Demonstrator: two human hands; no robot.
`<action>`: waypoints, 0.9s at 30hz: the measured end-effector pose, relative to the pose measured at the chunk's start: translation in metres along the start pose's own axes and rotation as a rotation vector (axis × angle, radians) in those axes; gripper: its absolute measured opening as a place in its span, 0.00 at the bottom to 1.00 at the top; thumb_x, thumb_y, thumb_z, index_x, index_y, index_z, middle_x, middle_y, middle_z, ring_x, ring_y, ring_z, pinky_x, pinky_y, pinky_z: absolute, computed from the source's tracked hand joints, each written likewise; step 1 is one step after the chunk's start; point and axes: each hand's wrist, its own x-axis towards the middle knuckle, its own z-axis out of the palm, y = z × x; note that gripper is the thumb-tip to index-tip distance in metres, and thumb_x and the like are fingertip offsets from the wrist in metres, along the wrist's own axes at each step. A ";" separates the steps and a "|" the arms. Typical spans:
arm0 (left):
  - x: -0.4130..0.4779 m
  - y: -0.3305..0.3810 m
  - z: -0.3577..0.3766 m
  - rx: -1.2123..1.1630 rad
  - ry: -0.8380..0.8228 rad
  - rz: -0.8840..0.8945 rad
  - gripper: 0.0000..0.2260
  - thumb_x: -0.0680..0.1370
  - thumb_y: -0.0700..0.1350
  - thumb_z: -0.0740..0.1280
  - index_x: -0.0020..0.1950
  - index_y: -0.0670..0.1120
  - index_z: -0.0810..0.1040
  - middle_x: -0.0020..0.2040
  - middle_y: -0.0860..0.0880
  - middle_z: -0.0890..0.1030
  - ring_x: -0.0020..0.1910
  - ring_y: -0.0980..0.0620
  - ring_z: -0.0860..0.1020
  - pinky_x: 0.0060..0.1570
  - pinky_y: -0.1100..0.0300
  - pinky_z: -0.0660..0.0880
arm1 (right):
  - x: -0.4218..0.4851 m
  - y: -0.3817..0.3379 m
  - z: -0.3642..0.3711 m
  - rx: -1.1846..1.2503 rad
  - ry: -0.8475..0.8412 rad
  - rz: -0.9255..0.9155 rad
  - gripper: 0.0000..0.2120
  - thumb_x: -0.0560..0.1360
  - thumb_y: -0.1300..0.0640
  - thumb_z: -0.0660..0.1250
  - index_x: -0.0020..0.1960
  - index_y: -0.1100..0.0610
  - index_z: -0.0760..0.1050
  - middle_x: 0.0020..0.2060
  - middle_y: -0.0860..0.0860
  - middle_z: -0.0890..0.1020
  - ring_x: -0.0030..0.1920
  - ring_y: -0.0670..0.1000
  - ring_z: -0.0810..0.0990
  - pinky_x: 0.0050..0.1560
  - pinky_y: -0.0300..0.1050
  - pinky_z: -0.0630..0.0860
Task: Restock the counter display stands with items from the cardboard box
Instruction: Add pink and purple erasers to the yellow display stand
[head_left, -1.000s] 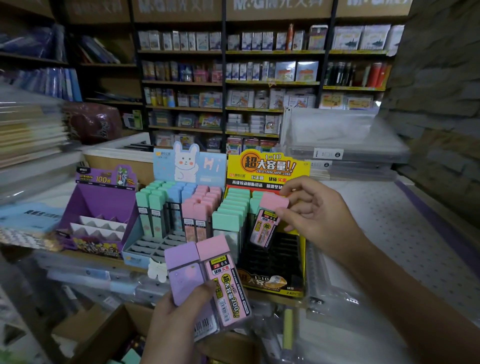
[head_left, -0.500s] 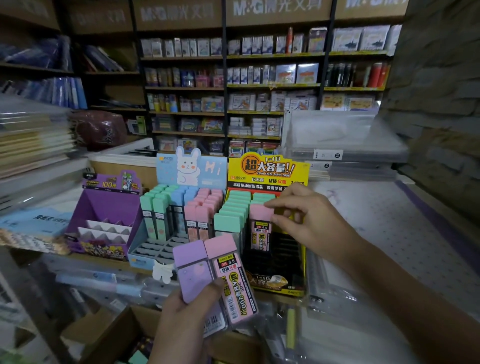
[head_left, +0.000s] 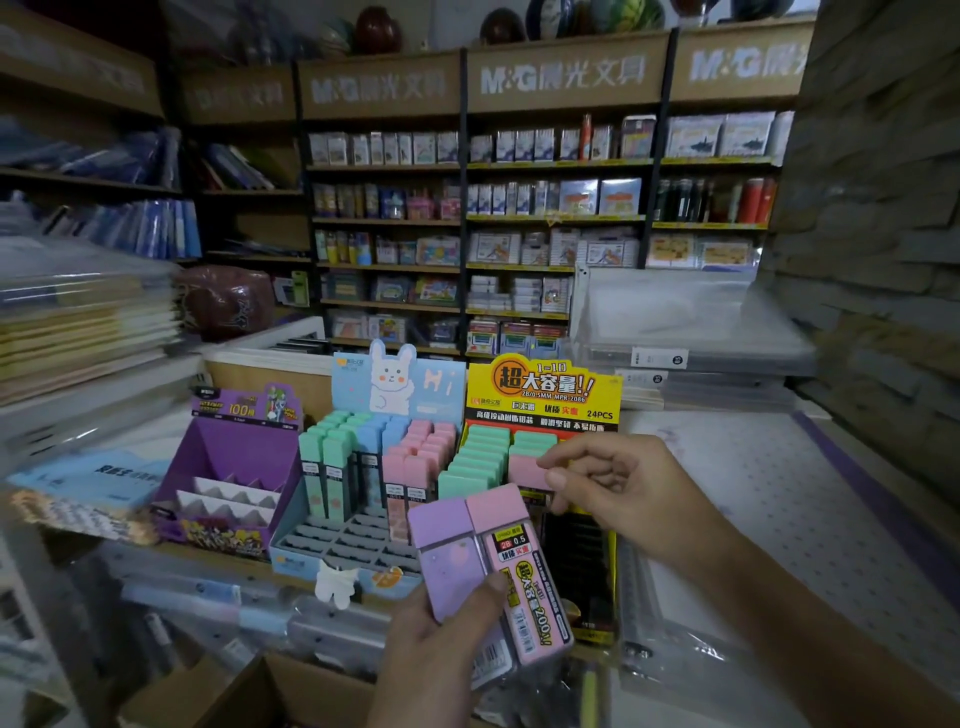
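Note:
My left hand grips a fan of lead-refill cases, a purple case and a pink case on top, held in front of the counter. My right hand pinches the cap of another pink case, which stands in the yellow display stand behind a row of green cases. The stand's dark front slots hold nothing. A corner of the cardboard box shows at the bottom.
Left of the yellow stand sits a blue bunny stand with green, blue and pink cases, then a purple stand. Stacked clear folders lie at the back right, notebook piles at the left. Stocked shelves fill the background.
My right hand has lowered the pink case from above the yellow stand down into a slot behind the green row. My left hand keeps its cases, raised slightly.

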 end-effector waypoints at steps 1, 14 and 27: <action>0.000 -0.001 0.003 -0.006 -0.013 0.004 0.10 0.68 0.43 0.76 0.41 0.60 0.88 0.45 0.48 0.88 0.42 0.46 0.87 0.51 0.49 0.81 | -0.001 -0.002 0.000 0.009 -0.021 0.009 0.07 0.74 0.56 0.74 0.52 0.51 0.83 0.36 0.53 0.86 0.36 0.46 0.83 0.39 0.32 0.73; 0.010 -0.016 0.010 -0.012 -0.082 0.056 0.15 0.61 0.50 0.77 0.47 0.58 0.88 0.49 0.45 0.88 0.48 0.42 0.87 0.57 0.41 0.79 | 0.002 0.002 -0.003 0.104 -0.134 0.104 0.16 0.63 0.64 0.82 0.50 0.57 0.84 0.37 0.64 0.83 0.34 0.53 0.76 0.32 0.36 0.73; 0.004 -0.007 -0.029 -0.122 -0.064 0.084 0.15 0.67 0.40 0.70 0.53 0.37 0.83 0.43 0.34 0.86 0.33 0.41 0.85 0.27 0.54 0.81 | 0.004 0.010 -0.002 0.172 0.178 -0.029 0.13 0.74 0.68 0.73 0.53 0.54 0.76 0.36 0.54 0.81 0.29 0.56 0.81 0.27 0.45 0.78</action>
